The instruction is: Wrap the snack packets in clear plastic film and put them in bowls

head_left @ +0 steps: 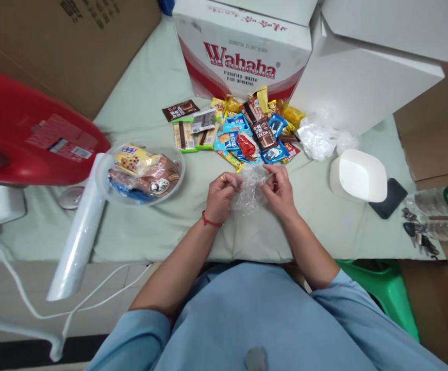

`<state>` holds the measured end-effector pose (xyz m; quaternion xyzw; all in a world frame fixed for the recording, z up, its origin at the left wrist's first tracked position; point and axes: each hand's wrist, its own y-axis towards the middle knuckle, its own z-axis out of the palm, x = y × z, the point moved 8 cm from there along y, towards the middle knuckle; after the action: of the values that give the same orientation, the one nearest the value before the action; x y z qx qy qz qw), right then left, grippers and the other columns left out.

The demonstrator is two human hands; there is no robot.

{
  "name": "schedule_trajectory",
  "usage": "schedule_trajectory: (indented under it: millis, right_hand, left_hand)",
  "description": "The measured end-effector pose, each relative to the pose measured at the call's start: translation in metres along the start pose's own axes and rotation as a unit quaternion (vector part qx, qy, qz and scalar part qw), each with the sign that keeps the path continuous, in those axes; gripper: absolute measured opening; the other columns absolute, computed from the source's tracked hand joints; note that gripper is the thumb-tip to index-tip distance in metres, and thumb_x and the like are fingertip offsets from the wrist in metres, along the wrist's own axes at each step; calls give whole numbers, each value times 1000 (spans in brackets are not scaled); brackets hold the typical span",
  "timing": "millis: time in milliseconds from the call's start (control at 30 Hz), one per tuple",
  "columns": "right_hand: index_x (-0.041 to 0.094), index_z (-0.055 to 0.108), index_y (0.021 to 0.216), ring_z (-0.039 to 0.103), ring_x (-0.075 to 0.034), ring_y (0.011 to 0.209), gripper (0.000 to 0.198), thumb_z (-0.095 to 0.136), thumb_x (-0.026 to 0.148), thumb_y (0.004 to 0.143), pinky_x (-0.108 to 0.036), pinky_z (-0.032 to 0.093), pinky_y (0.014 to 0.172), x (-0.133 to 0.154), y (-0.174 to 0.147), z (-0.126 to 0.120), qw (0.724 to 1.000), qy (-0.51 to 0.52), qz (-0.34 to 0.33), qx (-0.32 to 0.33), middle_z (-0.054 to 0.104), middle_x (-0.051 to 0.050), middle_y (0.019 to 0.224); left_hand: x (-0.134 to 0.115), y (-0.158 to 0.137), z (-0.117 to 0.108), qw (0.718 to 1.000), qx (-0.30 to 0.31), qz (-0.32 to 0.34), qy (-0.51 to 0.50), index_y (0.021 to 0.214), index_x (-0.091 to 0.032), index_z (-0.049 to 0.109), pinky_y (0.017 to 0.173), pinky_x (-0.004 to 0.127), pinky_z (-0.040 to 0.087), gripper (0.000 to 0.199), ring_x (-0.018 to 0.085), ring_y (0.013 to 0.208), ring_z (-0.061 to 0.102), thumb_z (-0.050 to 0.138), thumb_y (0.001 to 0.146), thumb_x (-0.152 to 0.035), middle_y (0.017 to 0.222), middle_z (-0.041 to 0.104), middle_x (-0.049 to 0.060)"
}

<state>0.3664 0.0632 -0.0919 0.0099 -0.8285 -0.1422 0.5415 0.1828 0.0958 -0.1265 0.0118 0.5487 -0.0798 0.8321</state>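
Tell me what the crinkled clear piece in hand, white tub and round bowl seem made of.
Crinkled clear piece: glossy plastic film, by its see-through folds and glints. White tub: probably smooth, low-sheen plastic, given its even, rounded walls. Round bowl: likely smooth translucent plastic, from its hazy rim; glass isn't ruled out.

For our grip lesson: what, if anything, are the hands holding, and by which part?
Crumpled clear plastic: the left hand holds its left side, the right hand its right.

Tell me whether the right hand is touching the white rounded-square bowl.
Apart. The head view shows it plainly: a strip of bare pale green tablecloth lies between the right hand and the white rounded-square bowl.
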Motion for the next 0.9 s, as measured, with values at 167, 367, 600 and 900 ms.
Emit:
schedule_trajectory:
  millis: [167, 367, 600, 900]
  right_hand:
    - [28, 79, 107, 51, -17, 76, 28, 71, 50, 93, -34, 49, 64, 1, 0, 7, 999, -13, -36, 11, 57, -8, 110]
    - [28, 81, 97, 55, -18, 78, 22, 71, 48, 94, -35, 48, 66, 12, 0, -3, 998, 24, -49, 6, 64, -7, 106]
    - [24, 73, 92, 50, -13, 61, 32, 82, 54, 84, -27, 40, 56, 3, -8, -33, 975, 171, 130, 48, 71, -2, 85]
    - [22, 64, 83, 22, -3, 46, 37, 92, 39, 66, -19, 12, 41, -25, -38, -58, 880, 315, 349, 75, 59, 4, 67]
  left_hand:
    - [-2, -4, 2, 997, 12, 25, 68, 78, -23, 54, 63, 27, 38, 25, 13, 69, 48, 59, 55, -16, 82, 58, -1]
    - [-15, -8, 4, 984, -15, 59, 167, 94, -23, 61, 60, 27, 37, 25, 12, 64, 46, 73, 74, -31, 86, 60, -2]
    - [-45, -18, -9, 976, -75, 62, 197, 74, -22, 63, 55, 27, 33, 40, 11, 57, 40, 69, 91, -58, 63, 50, -4]
    - [-31, -38, -42, 989, -96, -110, 31, 75, -20, 65, 38, 23, 19, 52, 9, 48, 41, 73, 79, -71, 65, 60, 1]
